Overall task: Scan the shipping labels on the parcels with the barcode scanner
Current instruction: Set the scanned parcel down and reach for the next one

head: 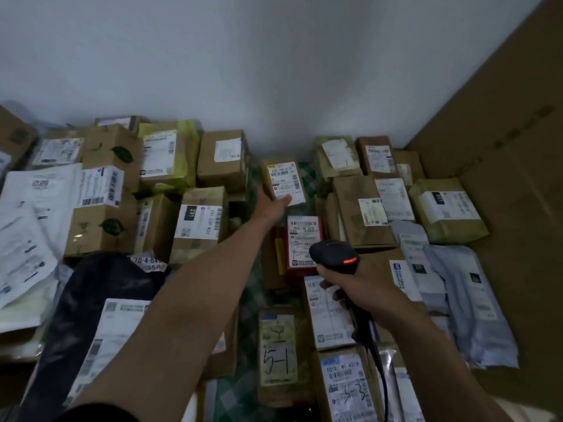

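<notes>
Large cardboard sheet (502, 166) stands along the right edge of the pile, leaning against the white wall (243, 56). Parcels cover the whole surface to the wall: brown boxes, white mailer bags (27, 226) at the left edge, pale bags (469, 306) at the right, a dark bag (91, 300) near the front left.

Left arm stretched forward across the middle. Left hand (271, 205) grips the lower edge of a small brown box (285, 182) near the back wall, thumb on its white label, label side facing the camera, box tilted up.

Red box (304, 242) lies just in front of that one, label up.

Right hand (356, 284) is closed around the handle of the black barcode scanner (335, 254), held above the red box; red light shows on the scanner head. Its cable (380, 370) hangs toward the front edge.
</notes>
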`<state>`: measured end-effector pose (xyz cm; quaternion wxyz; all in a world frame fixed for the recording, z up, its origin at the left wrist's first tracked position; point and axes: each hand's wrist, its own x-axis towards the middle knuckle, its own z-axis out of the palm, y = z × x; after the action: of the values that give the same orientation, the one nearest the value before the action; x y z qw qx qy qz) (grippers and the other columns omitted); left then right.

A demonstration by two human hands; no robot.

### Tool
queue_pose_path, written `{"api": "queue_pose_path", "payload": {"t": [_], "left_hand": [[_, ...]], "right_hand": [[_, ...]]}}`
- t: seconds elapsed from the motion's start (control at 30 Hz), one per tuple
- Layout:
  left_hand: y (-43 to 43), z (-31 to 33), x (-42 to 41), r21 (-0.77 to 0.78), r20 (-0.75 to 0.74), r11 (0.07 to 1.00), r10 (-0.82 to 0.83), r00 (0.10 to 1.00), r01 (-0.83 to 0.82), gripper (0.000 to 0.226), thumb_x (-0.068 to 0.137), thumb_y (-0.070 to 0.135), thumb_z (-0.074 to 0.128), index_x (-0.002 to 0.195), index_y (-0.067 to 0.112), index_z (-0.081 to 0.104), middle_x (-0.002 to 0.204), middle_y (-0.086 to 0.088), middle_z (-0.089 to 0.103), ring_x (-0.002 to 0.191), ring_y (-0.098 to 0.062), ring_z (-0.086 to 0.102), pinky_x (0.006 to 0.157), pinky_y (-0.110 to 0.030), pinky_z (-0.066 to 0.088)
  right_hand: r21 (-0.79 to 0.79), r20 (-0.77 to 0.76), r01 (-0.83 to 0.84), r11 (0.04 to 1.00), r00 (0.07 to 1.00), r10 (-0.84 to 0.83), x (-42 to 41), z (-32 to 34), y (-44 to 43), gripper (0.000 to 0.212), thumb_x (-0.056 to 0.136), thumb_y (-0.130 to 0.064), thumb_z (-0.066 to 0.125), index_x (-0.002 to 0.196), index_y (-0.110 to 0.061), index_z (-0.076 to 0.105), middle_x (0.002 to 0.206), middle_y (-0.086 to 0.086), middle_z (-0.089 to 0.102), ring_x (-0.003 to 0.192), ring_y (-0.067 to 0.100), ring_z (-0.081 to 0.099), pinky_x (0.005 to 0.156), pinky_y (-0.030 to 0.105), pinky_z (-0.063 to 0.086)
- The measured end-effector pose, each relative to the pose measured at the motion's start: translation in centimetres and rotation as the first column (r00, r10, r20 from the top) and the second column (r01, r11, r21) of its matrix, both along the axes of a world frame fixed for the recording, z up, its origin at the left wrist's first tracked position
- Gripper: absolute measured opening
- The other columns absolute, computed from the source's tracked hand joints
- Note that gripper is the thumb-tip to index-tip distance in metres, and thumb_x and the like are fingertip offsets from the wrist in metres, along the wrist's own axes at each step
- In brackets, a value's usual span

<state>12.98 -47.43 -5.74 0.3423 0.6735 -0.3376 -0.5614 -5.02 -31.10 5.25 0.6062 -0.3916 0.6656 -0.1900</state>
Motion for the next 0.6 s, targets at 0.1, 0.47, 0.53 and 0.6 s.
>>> {"api": "queue_pose_path", "payload": {"t": [0.1,0.47,0.53,0.6], "left_hand": [[-2.0,-2.3,-0.5,0.106,0.008,0.99,-0.098,0.995,0.096,0.052,0.097,0.012,0.069,0.144,0.011,0.047,0.14,-0.012,0.063,0.12,-0.029,0.066,0.083,-0.036,0.055],[-3.5,-2.7,-0.9,0.33,0.083,0.901,-0.325,0.942,0.282,0.005,0.102,0.014,0.057,0.098,0.014,0.06,0.104,-0.008,0.069,0.095,-0.022,0.07,0.084,-0.037,0.058],[-2.8,-2.4,-0.9,0.289,0.093,0.93,-0.264,0.96,0.227,0.011,0.104,0.019,0.057,0.094,0.015,0.059,0.102,-0.006,0.069,0.083,-0.017,0.068,0.069,-0.03,0.055],[-1.7,-1.4,-0.6,0.22,0.089,0.962,-0.184,0.979,0.161,0.018,0.105,0.028,0.056,0.092,0.016,0.061,0.107,-0.006,0.071,0.081,-0.015,0.067,0.063,-0.027,0.051]], "right_hand": [[0.016,-0.008,0.003,1.0,1.0,-0.003,-0.2,-0.7,-0.9,0.022,0.091,-0.038,0.077,0.108,-0.026,0.072,0.088,0.0,0.079,0.061,0.007,0.066,0.066,0.031,0.055],[0.013,-0.016,0.017,1.0,1.0,-0.017,-1.2,-0.7,-1.3,0.019,0.093,-0.038,0.074,0.11,-0.03,0.07,0.09,0.0,0.078,0.066,0.008,0.067,0.065,0.029,0.055],[0.005,-0.007,0.026,1.0,1.0,-0.026,-1.2,-0.2,-0.6,0.021,0.092,-0.039,0.075,0.109,-0.029,0.071,0.089,-0.001,0.078,0.066,0.01,0.066,0.066,0.032,0.055],[0.0,0.007,0.034,0.999,0.999,-0.034,-1.2,0.6,0.2,0.022,0.091,-0.041,0.076,0.108,-0.027,0.072,0.089,-0.002,0.078,0.066,0.01,0.065,0.067,0.035,0.056]]}}
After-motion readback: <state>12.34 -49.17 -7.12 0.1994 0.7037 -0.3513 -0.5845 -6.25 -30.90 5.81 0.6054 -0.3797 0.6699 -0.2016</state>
